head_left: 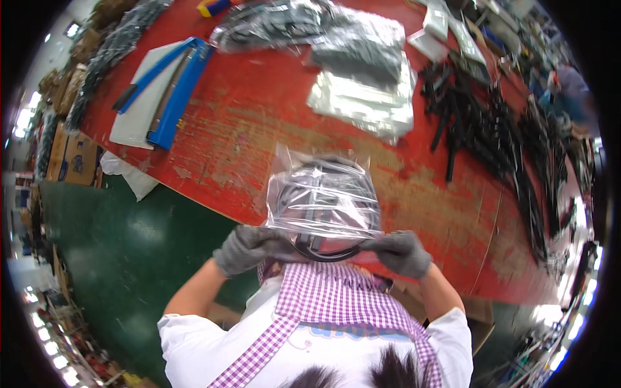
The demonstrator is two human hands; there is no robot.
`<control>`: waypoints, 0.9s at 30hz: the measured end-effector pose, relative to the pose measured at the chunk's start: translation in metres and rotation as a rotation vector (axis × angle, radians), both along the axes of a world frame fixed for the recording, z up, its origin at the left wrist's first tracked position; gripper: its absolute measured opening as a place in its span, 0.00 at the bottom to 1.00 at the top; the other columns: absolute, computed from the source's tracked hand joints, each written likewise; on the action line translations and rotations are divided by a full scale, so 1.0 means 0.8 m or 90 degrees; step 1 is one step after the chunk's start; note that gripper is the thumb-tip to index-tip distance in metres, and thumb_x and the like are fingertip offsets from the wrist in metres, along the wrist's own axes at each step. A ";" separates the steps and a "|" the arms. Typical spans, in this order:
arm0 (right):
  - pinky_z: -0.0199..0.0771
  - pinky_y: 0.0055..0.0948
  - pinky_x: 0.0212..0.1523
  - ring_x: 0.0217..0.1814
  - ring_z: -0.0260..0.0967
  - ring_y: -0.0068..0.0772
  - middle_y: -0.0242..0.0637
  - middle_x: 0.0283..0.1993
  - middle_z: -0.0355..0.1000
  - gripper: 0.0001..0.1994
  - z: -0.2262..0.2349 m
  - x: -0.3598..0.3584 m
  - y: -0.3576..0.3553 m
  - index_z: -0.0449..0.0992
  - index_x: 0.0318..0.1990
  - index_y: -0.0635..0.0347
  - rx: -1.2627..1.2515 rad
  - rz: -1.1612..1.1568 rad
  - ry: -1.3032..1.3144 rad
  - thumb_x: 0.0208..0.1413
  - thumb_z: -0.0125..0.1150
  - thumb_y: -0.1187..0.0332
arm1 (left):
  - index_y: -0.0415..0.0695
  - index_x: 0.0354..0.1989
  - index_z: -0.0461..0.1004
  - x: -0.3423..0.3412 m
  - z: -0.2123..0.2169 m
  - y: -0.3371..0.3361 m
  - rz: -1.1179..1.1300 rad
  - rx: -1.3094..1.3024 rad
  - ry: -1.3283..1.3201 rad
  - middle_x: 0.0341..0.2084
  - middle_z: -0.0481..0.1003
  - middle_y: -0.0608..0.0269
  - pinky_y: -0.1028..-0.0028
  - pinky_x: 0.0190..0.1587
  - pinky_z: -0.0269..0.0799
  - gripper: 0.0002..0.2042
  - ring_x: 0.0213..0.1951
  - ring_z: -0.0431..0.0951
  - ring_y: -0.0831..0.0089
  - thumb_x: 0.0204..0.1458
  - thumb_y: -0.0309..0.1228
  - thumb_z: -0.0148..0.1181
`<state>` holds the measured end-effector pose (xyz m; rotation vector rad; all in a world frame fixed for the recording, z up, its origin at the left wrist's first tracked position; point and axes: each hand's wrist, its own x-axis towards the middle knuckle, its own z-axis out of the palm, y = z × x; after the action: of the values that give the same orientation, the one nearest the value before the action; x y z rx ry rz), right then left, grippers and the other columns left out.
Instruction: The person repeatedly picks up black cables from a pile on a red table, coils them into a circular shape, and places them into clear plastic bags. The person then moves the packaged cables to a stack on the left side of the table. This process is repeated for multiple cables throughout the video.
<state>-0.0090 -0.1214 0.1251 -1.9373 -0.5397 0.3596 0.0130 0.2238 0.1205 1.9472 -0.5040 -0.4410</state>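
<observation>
A clear plastic bag [326, 216] lies at the near edge of the red table, in front of my chest. Inside it is a coiled black cable or hose [330, 256], whose near loop shows below the bag's near edge. My left hand [249, 249], in a grey glove, is closed at the bag's near left corner. On the near right corner my right hand [402, 253], gloved the same way, pinches the plastic film. How much of the coil each hand touches is hidden.
A blue-and-white paper cutter [171, 94] lies on the red table [226, 139] at left. Flat clear bags [362, 103] are stacked beyond the bag, with wrapped dark bundles [272, 26] behind. Many black strips or tubes [479, 129] spread at right. A cardboard box [72, 158] stands far left.
</observation>
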 end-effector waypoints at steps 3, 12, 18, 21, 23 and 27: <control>0.65 0.19 0.18 0.15 0.65 0.17 0.32 0.17 0.69 0.13 0.101 0.027 -0.025 0.76 0.40 0.62 0.174 -0.085 -0.104 0.46 0.52 0.78 | 0.37 0.36 0.74 0.041 0.118 0.030 -0.112 -0.206 -0.020 0.15 0.69 0.70 0.77 0.17 0.62 0.09 0.17 0.69 0.79 0.49 0.23 0.48; 0.65 0.18 0.17 0.17 0.64 0.14 0.32 0.18 0.70 0.10 0.136 0.225 0.014 0.75 0.39 0.63 -0.042 -0.221 0.085 0.52 0.50 0.73 | 0.41 0.36 0.72 0.235 0.161 0.008 0.151 0.086 0.032 0.13 0.67 0.68 0.79 0.15 0.61 0.07 0.14 0.66 0.80 0.48 0.25 0.50; 0.71 0.21 0.32 0.31 0.70 0.22 0.35 0.31 0.75 0.11 0.119 0.361 0.091 0.73 0.44 0.60 0.232 -0.289 -0.294 0.54 0.53 0.68 | 0.47 0.34 0.73 0.383 0.171 0.062 0.461 0.257 -0.646 0.25 0.74 0.53 0.65 0.32 0.70 0.06 0.28 0.74 0.60 0.50 0.29 0.51; 0.72 0.23 0.37 0.37 0.69 0.22 0.35 0.37 0.75 0.12 0.082 0.356 0.143 0.73 0.44 0.60 0.296 -0.258 -0.086 0.53 0.56 0.68 | 0.48 0.31 0.72 0.389 0.126 0.104 0.586 0.601 -0.461 0.29 0.74 0.49 0.59 0.37 0.70 0.07 0.35 0.74 0.53 0.52 0.33 0.47; 0.72 0.23 0.39 0.38 0.70 0.22 0.35 0.38 0.75 0.12 0.027 0.335 0.141 0.73 0.43 0.60 0.249 -0.148 -0.152 0.51 0.58 0.69 | 0.49 0.30 0.72 0.365 0.066 0.116 0.521 0.538 -0.550 0.29 0.74 0.49 0.59 0.35 0.70 0.07 0.33 0.75 0.52 0.51 0.34 0.47; 0.72 0.25 0.41 0.37 0.71 0.25 0.39 0.35 0.75 0.11 -0.049 0.242 0.120 0.74 0.42 0.60 0.069 -0.056 0.015 0.50 0.58 0.70 | 0.48 0.30 0.75 0.278 -0.060 0.090 0.252 0.512 -0.357 0.27 0.75 0.52 0.62 0.33 0.71 0.06 0.31 0.75 0.54 0.45 0.27 0.51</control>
<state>0.1849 -0.0258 0.0855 -1.8438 -0.4473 0.2912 0.2353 0.2959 0.0724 2.8937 -0.2798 0.2204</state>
